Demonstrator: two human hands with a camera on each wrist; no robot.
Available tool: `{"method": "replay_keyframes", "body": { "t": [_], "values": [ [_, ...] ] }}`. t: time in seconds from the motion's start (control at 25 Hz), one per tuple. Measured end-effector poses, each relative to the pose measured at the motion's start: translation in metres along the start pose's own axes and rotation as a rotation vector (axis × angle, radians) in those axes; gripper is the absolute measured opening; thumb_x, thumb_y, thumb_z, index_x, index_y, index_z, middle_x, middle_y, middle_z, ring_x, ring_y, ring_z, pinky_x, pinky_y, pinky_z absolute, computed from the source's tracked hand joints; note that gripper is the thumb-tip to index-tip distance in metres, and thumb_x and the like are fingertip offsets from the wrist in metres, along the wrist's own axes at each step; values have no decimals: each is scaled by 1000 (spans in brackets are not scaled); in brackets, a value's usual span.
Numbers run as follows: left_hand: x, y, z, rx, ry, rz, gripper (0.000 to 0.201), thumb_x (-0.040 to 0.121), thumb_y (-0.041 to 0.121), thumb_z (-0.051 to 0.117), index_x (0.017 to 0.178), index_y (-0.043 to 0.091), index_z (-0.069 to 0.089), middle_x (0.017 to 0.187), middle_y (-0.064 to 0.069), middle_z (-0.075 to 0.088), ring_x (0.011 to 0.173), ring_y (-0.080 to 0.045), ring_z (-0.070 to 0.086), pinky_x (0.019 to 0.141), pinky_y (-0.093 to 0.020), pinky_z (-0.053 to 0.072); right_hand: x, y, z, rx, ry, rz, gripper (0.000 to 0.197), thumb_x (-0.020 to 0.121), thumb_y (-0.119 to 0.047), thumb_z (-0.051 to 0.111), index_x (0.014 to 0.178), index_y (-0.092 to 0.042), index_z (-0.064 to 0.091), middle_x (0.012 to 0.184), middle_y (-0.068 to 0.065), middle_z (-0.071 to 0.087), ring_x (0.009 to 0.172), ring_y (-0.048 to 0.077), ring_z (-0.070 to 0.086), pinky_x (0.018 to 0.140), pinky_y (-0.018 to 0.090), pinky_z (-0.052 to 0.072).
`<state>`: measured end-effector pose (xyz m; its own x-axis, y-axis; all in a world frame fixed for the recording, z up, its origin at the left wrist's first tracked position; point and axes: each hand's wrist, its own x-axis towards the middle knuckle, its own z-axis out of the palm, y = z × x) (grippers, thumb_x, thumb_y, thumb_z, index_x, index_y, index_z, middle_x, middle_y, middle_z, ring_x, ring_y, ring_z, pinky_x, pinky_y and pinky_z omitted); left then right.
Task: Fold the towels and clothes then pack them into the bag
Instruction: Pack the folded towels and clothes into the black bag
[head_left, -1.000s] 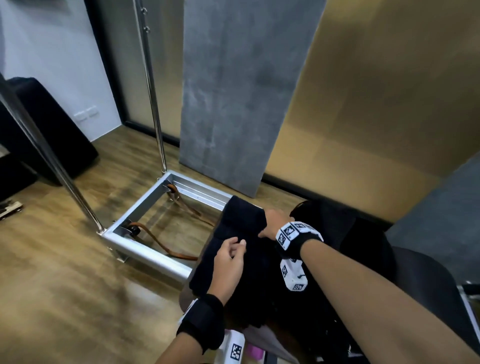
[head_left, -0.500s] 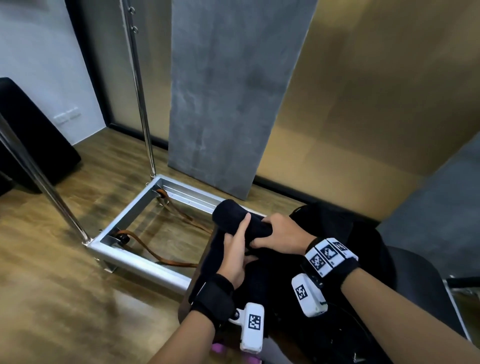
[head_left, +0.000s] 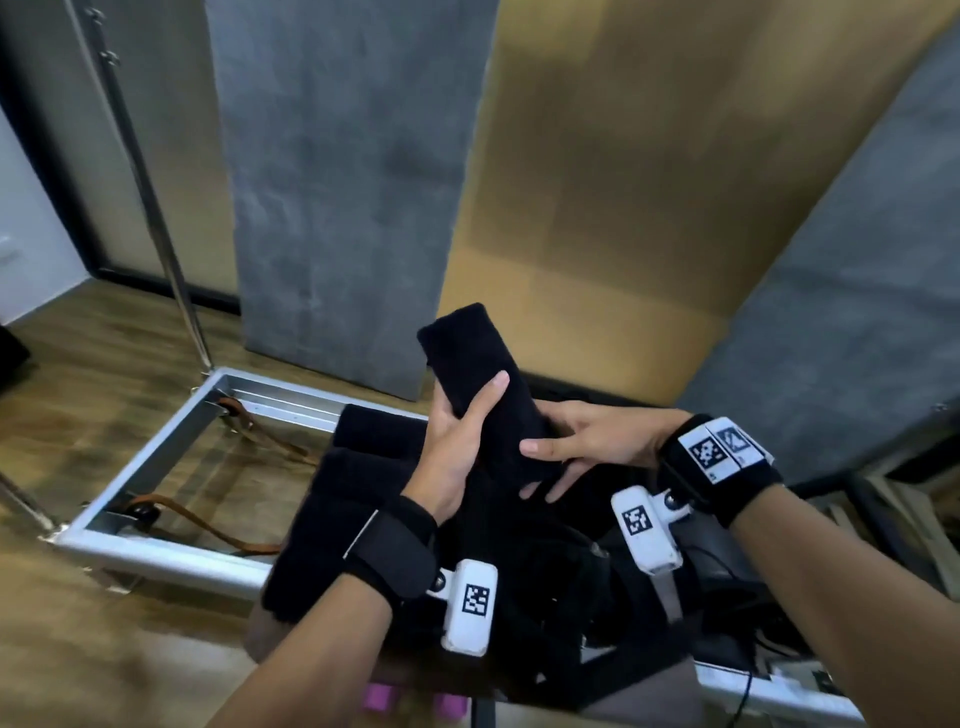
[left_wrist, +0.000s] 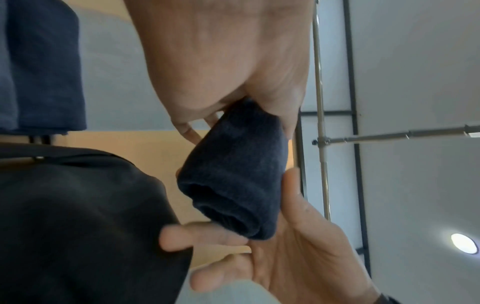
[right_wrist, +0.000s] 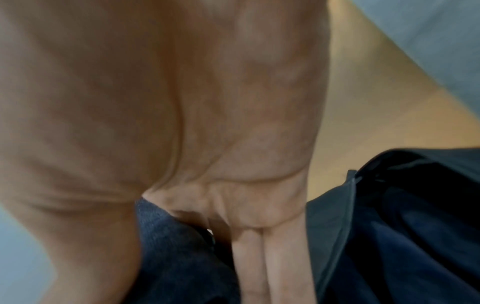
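A dark towel rolled into a tight cylinder (head_left: 483, 395) is held up, tilted, above the pile. My left hand (head_left: 457, 441) grips its middle from the left, thumb across the front. My right hand (head_left: 587, 447) holds its lower end, thumb on top and fingers underneath. The left wrist view shows the roll's end (left_wrist: 233, 174) between both hands. In the right wrist view the roll (right_wrist: 176, 246) lies against my fingers. More folded dark cloth (head_left: 363, 467) lies stacked below to the left. The open black bag (head_left: 597, 597) sits under my right wrist.
A rectangular metal frame (head_left: 171, 441) with a brown strap (head_left: 208, 525) lies on the wooden floor to the left. A chrome pole (head_left: 150, 208) rises from its corner. A grey panel (head_left: 343, 182) leans on the wall behind. Something pink (head_left: 379, 696) shows at the bottom edge.
The towel went from lying flat on the pile to a tight roll, and both hands have lifted it up off the stack and tilted it.
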<state>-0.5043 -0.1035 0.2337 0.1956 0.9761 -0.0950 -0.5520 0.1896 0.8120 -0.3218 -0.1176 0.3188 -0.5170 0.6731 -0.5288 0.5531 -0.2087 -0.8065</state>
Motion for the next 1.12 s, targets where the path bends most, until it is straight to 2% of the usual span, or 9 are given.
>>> {"method": "replay_keyframes", "body": {
  "t": [0.2, 0.32, 0.4, 0.48, 0.56, 0.68, 0.88, 1.04, 1.12],
  "values": [
    [-4, -26, 40, 411, -213, 61, 67, 79, 80, 73, 135, 49, 54, 129, 19, 70, 126, -4, 63, 113, -41, 49, -39, 62, -33, 185, 199, -127, 39, 99, -6, 66, 137, -8, 57, 129, 29, 65, 112, 55, 65, 86, 53, 62],
    [-12, -37, 28, 1213, -393, 163, 76, 69, 103, 46, 133, 62, 45, 117, 38, 40, 120, -1, 28, 111, -35, 27, -47, 100, -43, 301, 406, -178, 53, 96, 5, 66, 144, -10, 52, 138, 20, 63, 119, 39, 68, 87, 55, 61],
    [-21, -45, 16, 1543, -532, 187, 92, 66, 104, 44, 145, 56, 47, 116, 36, 36, 113, -5, 16, 108, -37, 20, -41, 127, -43, 316, 474, -150, 57, 94, 10, 65, 145, -12, 51, 134, 17, 66, 119, 34, 67, 96, 59, 55],
    [-25, -49, 10, 1725, -623, 200, 87, 67, 103, 46, 129, 44, 68, 119, 30, 49, 121, -10, 20, 111, -43, 18, -31, 150, -35, 347, 463, -117, 63, 92, 17, 63, 147, -8, 48, 129, 17, 66, 117, 31, 64, 102, 56, 48],
    [-25, -47, 10, 1876, -651, 296, 71, 72, 96, 51, 102, 38, 78, 111, 25, 53, 128, -10, 28, 109, -46, 14, -21, 167, -30, 303, 388, -91, 63, 90, 21, 61, 148, 0, 46, 127, 15, 66, 117, 24, 63, 103, 42, 51],
    [-22, -40, 11, 1998, -533, 422, 54, 80, 85, 57, 94, 37, 77, 107, 20, 46, 129, -13, 32, 110, -49, 10, -14, 176, -35, 15, 192, -9, 56, 89, 17, 66, 140, -3, 55, 123, 7, 67, 113, 14, 62, 101, 29, 50],
    [-27, -37, 20, 1988, -404, 657, 29, 83, 65, 73, 82, 36, 76, 95, 17, 44, 117, -16, 51, 108, -52, 20, -5, 167, -52, -414, -143, 202, 42, 92, 8, 67, 133, -2, 61, 133, 24, 66, 115, 24, 62, 105, 47, 50],
    [-32, -35, 38, 1953, -403, 791, 18, 79, 50, 82, 75, 36, 73, 94, 15, 45, 109, -16, 55, 106, -51, 23, 20, 152, -35, -839, -426, 409, 40, 91, 4, 60, 130, -1, 62, 131, 21, 66, 104, 27, 63, 88, 40, 52],
    [-34, -33, 42, 1938, -434, 783, 16, 80, 50, 80, 77, 36, 73, 95, 15, 43, 111, -15, 53, 108, -51, 21, 29, 150, -22, -1019, -430, 467, 39, 92, -7, 60, 131, -4, 61, 125, 15, 67, 105, 30, 65, 88, 41, 55]
  ]
}}
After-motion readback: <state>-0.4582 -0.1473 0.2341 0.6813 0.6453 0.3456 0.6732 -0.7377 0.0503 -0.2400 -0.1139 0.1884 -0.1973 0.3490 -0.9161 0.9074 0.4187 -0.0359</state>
